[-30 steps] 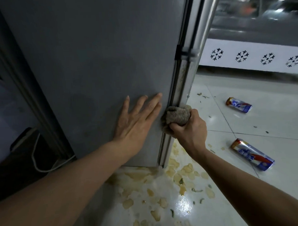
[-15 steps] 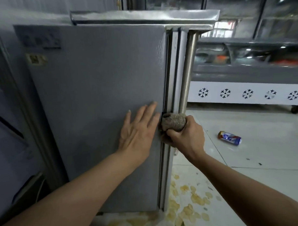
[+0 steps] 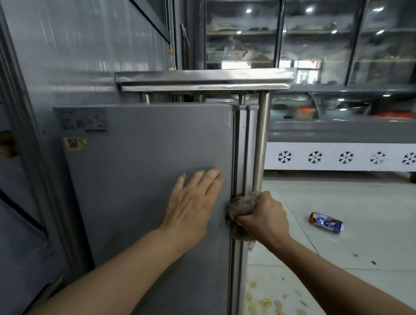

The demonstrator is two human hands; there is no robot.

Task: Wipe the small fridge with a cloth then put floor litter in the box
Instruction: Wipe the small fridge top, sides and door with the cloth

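The small grey fridge [image 3: 145, 159] fills the middle of the view, its side panel facing me. My left hand [image 3: 192, 205] lies flat on that panel with straight fingers, close to the front corner. My right hand [image 3: 263, 216] grips a bunched brown cloth [image 3: 239, 207] and presses it against the fridge's front edge, beside a steel leg. On the white tiled floor to the right lies a crushed blue and red drink can [image 3: 327, 222]. Pale yellow scraps [image 3: 261, 305] are scattered on the floor by the fridge's foot. No box is in view.
A steel table [image 3: 204, 81] stands over the fridge, its round leg [image 3: 260, 143] right at the front corner. A chest freezer with snowflake marks [image 3: 343, 156] runs along the back right. Glass-door coolers [image 3: 316, 35] stand behind. Grey panels close off the left.
The view has tilted up from the floor to the fridge's top and the steel table. Both hands have stayed at the front corner, the cloth still pressed there. The nearer can has left the view.
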